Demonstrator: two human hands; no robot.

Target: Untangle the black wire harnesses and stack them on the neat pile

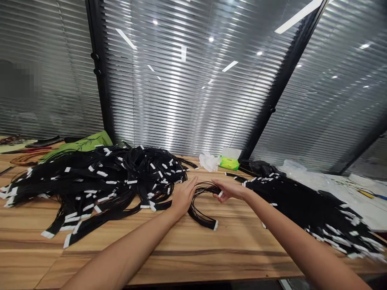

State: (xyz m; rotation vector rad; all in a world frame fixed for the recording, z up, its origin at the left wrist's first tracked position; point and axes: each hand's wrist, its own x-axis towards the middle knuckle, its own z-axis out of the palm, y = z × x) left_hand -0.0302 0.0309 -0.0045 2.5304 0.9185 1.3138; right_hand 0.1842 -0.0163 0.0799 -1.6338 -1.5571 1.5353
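A black wire harness (202,218) curves in a C on the wooden table, a white connector at its lower end. My right hand (230,190) pinches its upper end, where a white connector shows at the fingers. My left hand (183,197) has its fingers stretched out along the left side of the curve, touching or very close to the wires. The palm side of that hand is hidden. To the left lies a large tangled pile of similar harnesses (121,173), and to the right a straighter stack of them (302,205).
A green packet of tissues (229,162) and a crumpled white tissue (209,161) lie at the back. A green cloth bag (87,144) is behind the left pile. Clear plastic bags (298,171) sit back right. The table's front edge (242,278) is near my forearms; blinds rise behind.
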